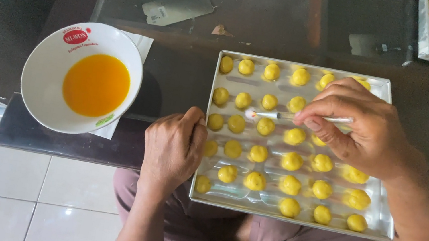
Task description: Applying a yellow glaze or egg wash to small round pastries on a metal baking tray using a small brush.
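Right hand (361, 130) pinches a thin brush (299, 117), closed tight; bristle tip sits left of the grip, touching a dough ball (266, 126). Left hand (174, 148) curls closed over the tray (378, 220) edge. The tray overhangs the worktop (175, 76): pressing down could tip it. Bowl of yolk (95, 85) is well left; drips likely.

Right hand (361, 130) pinches slim metal-handled brush (290, 116), bristle tip touching yellow dough ball (266, 126) in metal tray (375, 220) overhanging near edge of dark counter (176, 73). Left hand (174, 148) grips tray's left rim. White bowl (45, 72) of orange egg wash sits near counter's left edge. Second tray (425, 45) of dough balls at far right corner.
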